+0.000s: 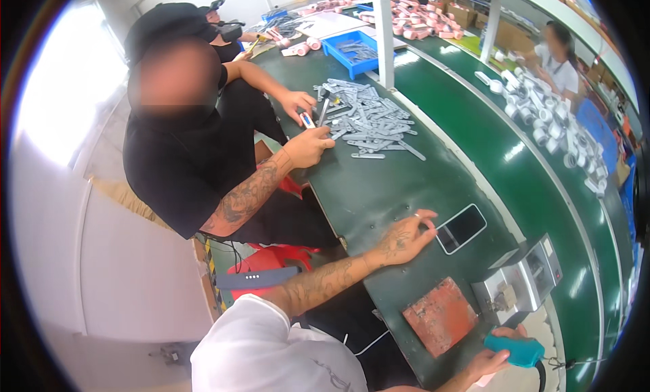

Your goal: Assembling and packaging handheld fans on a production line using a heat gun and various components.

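My left hand (408, 237) reaches over the green table with its fingers loosely bent and thumb apart, holding nothing. Its fingertips are at the left edge of a phone (462, 228) with a white rim and dark screen, lying flat; whether they touch it I cannot tell. At the lower right, my right hand (500, 360) is closed around a teal corded hand tool (518, 350) with a black cord and a metal hook at one end. A worn reddish block (441, 316) lies beside this hand, and a silver metal device (518, 284) stands just beyond.
At my left a co-worker in black handles a small white-and-blue item (307, 120) beside a pile of grey plastic strips (372, 118). Behind it sit a blue tray (350, 53) and a white post (382, 36). A green conveyor (501, 148) runs along the right, past white parts (552, 118).
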{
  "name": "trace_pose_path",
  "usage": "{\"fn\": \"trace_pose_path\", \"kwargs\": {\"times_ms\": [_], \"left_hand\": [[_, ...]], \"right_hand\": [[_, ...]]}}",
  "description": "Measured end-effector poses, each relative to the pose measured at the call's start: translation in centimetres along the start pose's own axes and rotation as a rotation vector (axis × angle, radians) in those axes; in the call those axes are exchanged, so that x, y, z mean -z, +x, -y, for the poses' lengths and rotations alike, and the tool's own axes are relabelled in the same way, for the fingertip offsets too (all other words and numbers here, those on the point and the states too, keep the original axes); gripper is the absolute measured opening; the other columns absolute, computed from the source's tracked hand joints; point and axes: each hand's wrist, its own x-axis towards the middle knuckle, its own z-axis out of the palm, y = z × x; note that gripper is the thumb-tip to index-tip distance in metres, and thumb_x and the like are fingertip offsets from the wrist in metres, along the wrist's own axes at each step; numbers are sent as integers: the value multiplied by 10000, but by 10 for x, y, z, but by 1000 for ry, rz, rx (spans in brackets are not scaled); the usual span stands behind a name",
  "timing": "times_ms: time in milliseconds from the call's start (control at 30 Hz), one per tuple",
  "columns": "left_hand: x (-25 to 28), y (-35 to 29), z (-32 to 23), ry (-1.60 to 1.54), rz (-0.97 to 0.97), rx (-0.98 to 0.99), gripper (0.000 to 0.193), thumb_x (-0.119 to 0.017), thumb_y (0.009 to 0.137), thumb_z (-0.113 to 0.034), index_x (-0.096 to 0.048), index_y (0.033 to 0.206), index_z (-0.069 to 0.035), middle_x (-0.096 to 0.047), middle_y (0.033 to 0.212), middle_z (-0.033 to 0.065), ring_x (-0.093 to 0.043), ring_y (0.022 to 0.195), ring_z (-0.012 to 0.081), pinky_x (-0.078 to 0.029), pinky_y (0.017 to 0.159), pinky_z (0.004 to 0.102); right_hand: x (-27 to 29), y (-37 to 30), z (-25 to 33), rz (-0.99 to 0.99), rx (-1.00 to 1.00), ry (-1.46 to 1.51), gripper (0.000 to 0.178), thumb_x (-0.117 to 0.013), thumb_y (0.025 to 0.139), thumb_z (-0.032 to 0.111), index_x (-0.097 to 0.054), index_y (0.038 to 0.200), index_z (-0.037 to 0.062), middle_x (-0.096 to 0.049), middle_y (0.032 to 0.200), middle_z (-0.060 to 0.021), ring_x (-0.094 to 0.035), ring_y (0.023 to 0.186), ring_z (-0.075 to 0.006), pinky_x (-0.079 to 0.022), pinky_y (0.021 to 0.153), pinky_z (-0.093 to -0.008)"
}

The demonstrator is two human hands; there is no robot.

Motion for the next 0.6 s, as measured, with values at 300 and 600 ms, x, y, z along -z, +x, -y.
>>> {"fn": "trace_pose_path", "kwargs": {"times_ms": [300,600], "left_hand": [[-15,110,19,125,-224,-141,292,-620,1013,-307,-698,907,-46,-713,808,143,-697,823,374,-547,776,462],[-18,116,20,229,-75,-116,299,-645,986,-340,-710,898,-62,-727,793,109,-709,816,346,-556,776,463]], "right_hand": [[-21,8,7,13,125,-148,636,-447,1056,602,-586,899,1,-675,1038,-236,-598,1087,-365,-490,905,-454],[-32,13,6,92,-28,-183,735,-443,1039,685,-508,861,-25,-661,1308,-319,-521,1357,-503,-385,1168,-611]]}}
